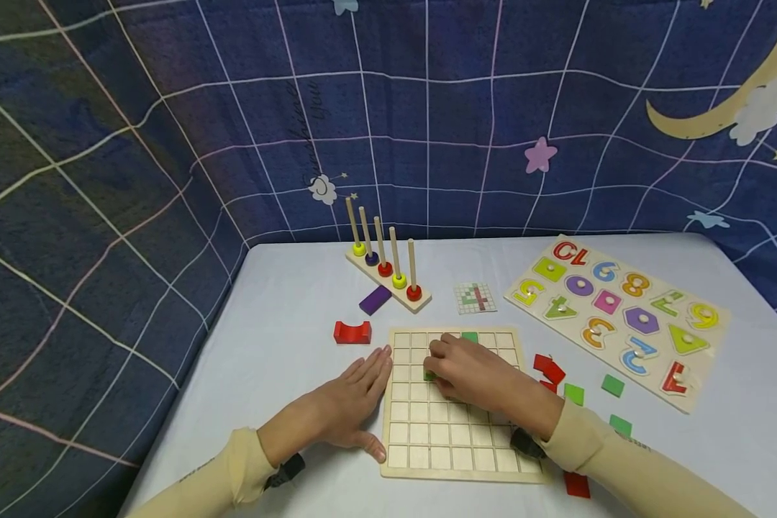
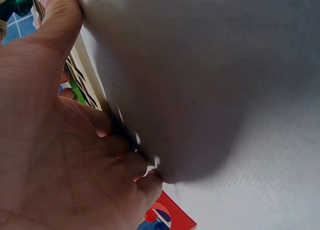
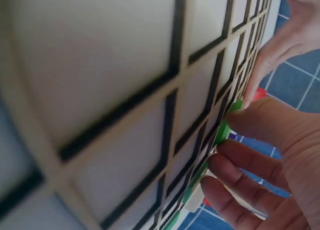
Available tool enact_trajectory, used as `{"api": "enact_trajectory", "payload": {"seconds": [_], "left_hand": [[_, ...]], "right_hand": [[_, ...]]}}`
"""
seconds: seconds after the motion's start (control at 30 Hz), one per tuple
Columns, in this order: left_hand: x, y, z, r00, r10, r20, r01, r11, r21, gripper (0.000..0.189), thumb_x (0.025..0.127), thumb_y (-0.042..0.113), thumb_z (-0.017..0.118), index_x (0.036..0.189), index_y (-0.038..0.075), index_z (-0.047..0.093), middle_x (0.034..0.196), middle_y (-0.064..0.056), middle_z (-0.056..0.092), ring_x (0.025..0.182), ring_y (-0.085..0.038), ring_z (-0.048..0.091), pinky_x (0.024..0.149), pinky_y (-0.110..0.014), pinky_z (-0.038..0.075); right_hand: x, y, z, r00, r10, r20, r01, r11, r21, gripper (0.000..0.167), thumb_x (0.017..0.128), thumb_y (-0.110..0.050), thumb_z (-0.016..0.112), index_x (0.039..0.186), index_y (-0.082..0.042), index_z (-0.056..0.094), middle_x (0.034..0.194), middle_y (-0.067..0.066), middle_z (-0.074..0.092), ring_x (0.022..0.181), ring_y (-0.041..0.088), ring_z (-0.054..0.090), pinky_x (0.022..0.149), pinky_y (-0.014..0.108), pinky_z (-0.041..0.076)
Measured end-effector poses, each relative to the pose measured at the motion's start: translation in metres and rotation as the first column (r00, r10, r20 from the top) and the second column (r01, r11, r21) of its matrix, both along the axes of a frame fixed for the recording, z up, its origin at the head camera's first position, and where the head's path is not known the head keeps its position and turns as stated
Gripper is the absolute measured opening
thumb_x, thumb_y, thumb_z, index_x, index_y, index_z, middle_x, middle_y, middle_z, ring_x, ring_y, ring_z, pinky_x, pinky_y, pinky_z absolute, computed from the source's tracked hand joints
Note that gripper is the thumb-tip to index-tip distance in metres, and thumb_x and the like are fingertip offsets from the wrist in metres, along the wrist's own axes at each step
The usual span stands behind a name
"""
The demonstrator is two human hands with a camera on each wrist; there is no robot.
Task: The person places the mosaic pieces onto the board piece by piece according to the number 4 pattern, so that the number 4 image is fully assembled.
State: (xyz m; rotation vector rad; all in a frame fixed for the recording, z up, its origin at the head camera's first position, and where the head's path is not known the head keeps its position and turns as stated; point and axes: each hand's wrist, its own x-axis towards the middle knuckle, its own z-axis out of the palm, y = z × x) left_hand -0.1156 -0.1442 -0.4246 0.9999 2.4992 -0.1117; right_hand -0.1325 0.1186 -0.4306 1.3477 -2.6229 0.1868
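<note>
A wooden grid board [image 1: 418,434] lies flat on the white table. My right hand [image 1: 471,368] is over its upper middle and pinches a small green square tile [image 3: 223,131] between thumb and index finger. One edge of this tile [image 1: 429,375] shows beside the fingertips in the head view. Another green tile [image 1: 470,337] sits in the board's top row; the right hand covers some cells below it. My left hand [image 1: 351,404] rests with straight fingers along the board's left edge, thumb spread toward the lower left corner. In the left wrist view the palm [image 2: 65,165] holds nothing.
Loose red tiles [image 1: 549,368] and green tiles [image 1: 612,385] lie right of the board. Beyond it are a patterned card [image 1: 475,298], a peg stacker [image 1: 388,277], a purple block [image 1: 375,300] and a red arch block [image 1: 352,333]. A number puzzle [image 1: 621,316] lies at right.
</note>
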Motion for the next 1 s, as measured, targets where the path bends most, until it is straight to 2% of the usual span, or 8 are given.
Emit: {"api": "enact_trajectory", "payload": {"seconds": [0.1, 0.3, 0.47, 0.67, 0.87, 1.0], "left_hand": [[0.000, -0.001, 0.001, 1.000, 0.002, 0.001, -0.002, 1.000, -0.001, 0.141, 0.077, 0.082, 0.074, 0.171, 0.000, 0.007, 0.182, -0.017, -0.002, 0.171, -0.031, 0.004, 0.139, -0.044, 0.017], [0.001, -0.001, 0.002, 1.000, -0.007, 0.005, 0.007, 1.000, 0.012, 0.140, 0.078, 0.080, 0.075, 0.171, -0.001, 0.008, 0.182, -0.018, -0.001, 0.171, -0.032, 0.005, 0.139, -0.044, 0.018], [0.002, -0.001, 0.003, 1.000, 0.006, 0.007, -0.006, 1.000, 0.000, 0.141, 0.077, 0.081, 0.074, 0.171, 0.000, 0.008, 0.182, -0.017, -0.001, 0.171, -0.030, 0.005, 0.139, -0.043, 0.017], [0.001, 0.000, 0.002, 1.000, 0.003, 0.010, -0.003, 1.000, 0.014, 0.142, 0.076, 0.080, 0.075, 0.171, -0.001, 0.008, 0.182, -0.017, -0.001, 0.171, -0.031, 0.005, 0.139, -0.044, 0.017], [0.001, -0.001, 0.001, 1.000, -0.005, 0.007, 0.005, 1.000, 0.010, 0.142, 0.077, 0.081, 0.075, 0.171, -0.001, 0.008, 0.182, -0.018, -0.001, 0.171, -0.032, 0.005, 0.139, -0.045, 0.018], [0.000, -0.001, 0.000, 1.000, 0.004, 0.011, -0.004, 1.000, 0.015, 0.143, 0.076, 0.081, 0.076, 0.171, 0.000, 0.008, 0.182, -0.017, -0.001, 0.171, -0.031, 0.005, 0.139, -0.045, 0.017]], "right_hand": [[0.001, 0.001, 0.000, 1.000, 0.006, -0.004, -0.006, 1.000, 0.011, 0.012, 0.090, -0.008, 0.084, 0.099, -0.014, 0.079, 0.086, 0.000, 0.064, 0.080, 0.014, 0.056, 0.071, 0.025, 0.051], [0.002, 0.004, -0.002, 1.000, 0.017, -0.023, -0.017, 1.000, 0.003, 0.007, 0.090, -0.011, 0.086, 0.092, -0.016, 0.081, 0.085, -0.001, 0.063, 0.078, 0.013, 0.052, 0.069, 0.024, 0.049], [0.003, 0.005, -0.004, 1.000, 0.017, -0.025, -0.017, 1.000, -0.011, 0.007, 0.092, -0.012, 0.085, 0.093, -0.017, 0.081, 0.085, -0.002, 0.062, 0.078, 0.013, 0.051, 0.069, 0.023, 0.047], [0.004, 0.004, -0.002, 1.000, -0.004, -0.011, 0.004, 1.000, 0.016, 0.006, 0.092, -0.011, 0.084, 0.094, -0.017, 0.081, 0.085, -0.002, 0.062, 0.078, 0.013, 0.051, 0.068, 0.023, 0.047], [0.004, 0.010, 0.010, 0.997, 0.004, 0.078, -0.004, 1.000, 0.003, 0.011, 0.091, -0.008, 0.084, 0.101, -0.012, 0.080, 0.094, 0.000, 0.069, 0.086, 0.014, 0.058, 0.075, 0.024, 0.055], [0.009, 0.026, 0.023, 0.993, -0.001, 0.115, 0.005, 1.000, -0.030, 0.016, 0.090, -0.006, 0.084, 0.105, -0.009, 0.080, 0.103, 0.003, 0.072, 0.094, 0.017, 0.064, 0.081, 0.029, 0.061]]}}
